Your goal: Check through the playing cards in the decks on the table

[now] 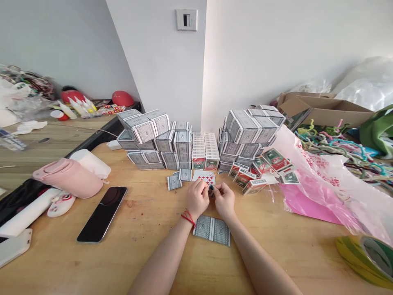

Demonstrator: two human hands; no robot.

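Between the left hand (196,198) and the right hand (224,200), the fingers (203,185) partly cover a small dark object (211,188), too small to identify. A white playing card with red diamonds (204,177) lies partly hidden behind them, its rank out of sight. The printing on the red-and-white card boxes (244,177) is too small to read. The right edge cuts off a yellow-green tape roll (365,258) and a green cloth bag (379,129); the left edge cuts off a white rounded case (14,250).

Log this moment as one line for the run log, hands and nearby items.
left hand: pinching small dark item | right hand: pinching same item | below hands: gray-backed playing cards | ahead: face-up diamonds card
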